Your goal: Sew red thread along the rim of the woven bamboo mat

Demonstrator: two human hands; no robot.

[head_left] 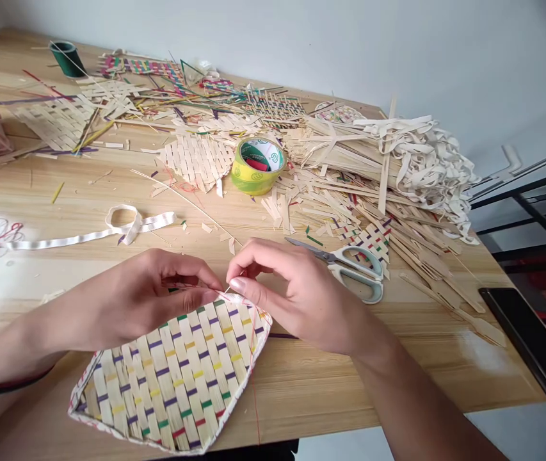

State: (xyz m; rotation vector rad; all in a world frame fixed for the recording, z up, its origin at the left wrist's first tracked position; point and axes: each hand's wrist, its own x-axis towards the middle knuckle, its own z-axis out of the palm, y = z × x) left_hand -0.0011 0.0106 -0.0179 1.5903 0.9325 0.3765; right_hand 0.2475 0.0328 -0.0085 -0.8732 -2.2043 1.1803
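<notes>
While I work at one wooden table against a pale wall, one woven mat lies at its near edge. My left hand pinches its far rim; my right hand is closed on one needle. Beyond lie one tape roll and one pair of scissors.

Your left hand and right hand pinch the top corner of the woven mat overhanging the table's near edge.
</notes>
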